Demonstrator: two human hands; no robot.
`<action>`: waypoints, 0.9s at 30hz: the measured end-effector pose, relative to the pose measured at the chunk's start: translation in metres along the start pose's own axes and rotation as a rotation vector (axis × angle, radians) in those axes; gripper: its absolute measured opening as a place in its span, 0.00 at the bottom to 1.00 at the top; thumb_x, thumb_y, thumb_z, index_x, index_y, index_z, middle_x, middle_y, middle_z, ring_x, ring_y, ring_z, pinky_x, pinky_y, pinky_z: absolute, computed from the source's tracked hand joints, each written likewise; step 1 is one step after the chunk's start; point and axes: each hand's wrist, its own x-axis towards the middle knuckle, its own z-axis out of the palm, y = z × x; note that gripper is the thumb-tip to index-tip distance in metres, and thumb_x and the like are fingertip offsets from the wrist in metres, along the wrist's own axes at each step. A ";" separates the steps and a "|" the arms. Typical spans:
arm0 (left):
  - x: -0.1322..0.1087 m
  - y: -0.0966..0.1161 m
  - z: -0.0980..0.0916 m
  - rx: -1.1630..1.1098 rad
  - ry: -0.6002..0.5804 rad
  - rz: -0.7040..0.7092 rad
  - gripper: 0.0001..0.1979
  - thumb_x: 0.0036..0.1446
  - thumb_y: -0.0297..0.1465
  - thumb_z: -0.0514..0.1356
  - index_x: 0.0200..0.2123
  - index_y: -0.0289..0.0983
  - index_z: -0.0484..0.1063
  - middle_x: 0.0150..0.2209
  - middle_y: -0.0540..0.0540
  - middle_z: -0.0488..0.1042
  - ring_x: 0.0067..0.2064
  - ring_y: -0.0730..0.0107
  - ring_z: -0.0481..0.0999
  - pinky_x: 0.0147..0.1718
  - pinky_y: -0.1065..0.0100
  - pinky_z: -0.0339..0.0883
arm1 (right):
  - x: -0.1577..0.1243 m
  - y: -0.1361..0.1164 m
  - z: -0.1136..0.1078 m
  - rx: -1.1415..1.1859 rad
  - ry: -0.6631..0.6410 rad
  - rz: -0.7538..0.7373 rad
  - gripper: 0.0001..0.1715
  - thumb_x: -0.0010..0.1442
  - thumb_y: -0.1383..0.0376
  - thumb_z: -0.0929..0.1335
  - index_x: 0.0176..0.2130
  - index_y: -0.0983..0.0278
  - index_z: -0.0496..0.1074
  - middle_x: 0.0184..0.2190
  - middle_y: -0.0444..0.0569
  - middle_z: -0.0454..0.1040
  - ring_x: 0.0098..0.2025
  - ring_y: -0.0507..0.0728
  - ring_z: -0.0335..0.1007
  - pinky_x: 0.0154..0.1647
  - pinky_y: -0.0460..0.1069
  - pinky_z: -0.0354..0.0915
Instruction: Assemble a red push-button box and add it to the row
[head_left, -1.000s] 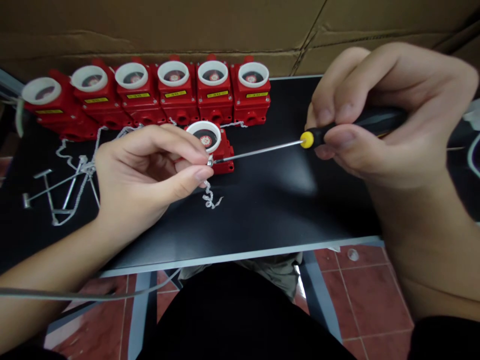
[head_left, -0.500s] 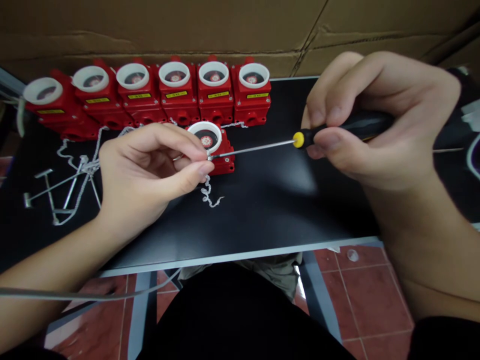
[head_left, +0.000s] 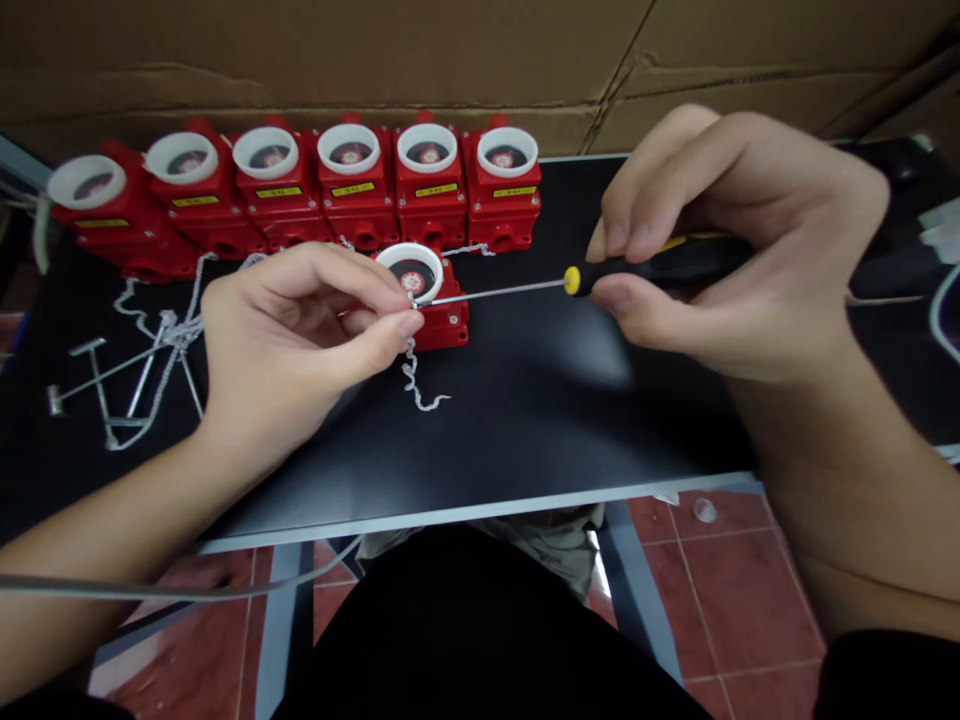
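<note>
My right hand (head_left: 735, 230) is closed round the black and yellow handle of a screwdriver (head_left: 502, 291), its thin shaft pointing left. The tip meets a small metal piece, perhaps a screw, pinched between the thumb and fingers of my left hand (head_left: 307, 330). From that pinch a thin silvery chain (head_left: 414, 380) hangs down in loose curls. Just behind my left fingertips a red box (head_left: 446, 325) with a round white-rimmed window sits on the black table; my left hand partly covers it. I cannot make out exactly what the small piece is.
Several more red boxes (head_left: 431, 195) stand in a row at the back, before brown cardboard (head_left: 337, 60). T-shaped metal rods (head_left: 97, 385) lie tangled with chains at the left. The black tabletop (head_left: 540, 420) has a light front edge. A cable crosses my left forearm.
My right hand has shifted slightly left and turned, and yellow now shows along the top of the handle. My left pinch has tipped slightly left, and the chain has swung a little.
</note>
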 end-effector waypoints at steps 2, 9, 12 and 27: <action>0.000 -0.001 -0.001 -0.018 0.004 -0.003 0.14 0.61 0.19 0.84 0.43 0.43 0.93 0.41 0.53 0.90 0.40 0.74 0.90 0.36 0.75 0.86 | -0.001 0.000 0.000 -0.006 -0.004 0.002 0.26 0.61 0.50 0.92 0.39 0.56 0.81 0.40 0.48 0.81 0.39 0.57 0.77 0.32 0.54 0.71; 0.002 -0.004 0.003 -0.038 0.061 0.063 0.15 0.56 0.22 0.89 0.41 0.39 0.92 0.39 0.49 0.90 0.41 0.71 0.91 0.34 0.76 0.83 | -0.004 -0.012 0.006 0.146 -0.035 0.303 0.20 0.61 0.49 0.91 0.41 0.53 0.88 0.44 0.49 0.87 0.43 0.62 0.81 0.49 0.60 0.86; 0.001 -0.005 0.005 -0.090 0.080 0.029 0.21 0.55 0.16 0.86 0.46 0.42 0.93 0.41 0.50 0.91 0.44 0.69 0.92 0.38 0.76 0.87 | -0.003 -0.010 0.007 0.251 -0.040 0.380 0.19 0.59 0.52 0.92 0.40 0.54 0.87 0.43 0.49 0.88 0.38 0.60 0.80 0.47 0.61 0.86; 0.001 -0.005 0.000 -0.084 0.073 0.032 0.15 0.64 0.28 0.85 0.53 0.42 0.93 0.46 0.45 0.91 0.42 0.67 0.90 0.44 0.67 0.88 | 0.000 0.006 -0.001 0.338 -0.031 0.398 0.24 0.56 0.54 0.94 0.39 0.57 0.87 0.40 0.48 0.86 0.33 0.55 0.80 0.38 0.54 0.82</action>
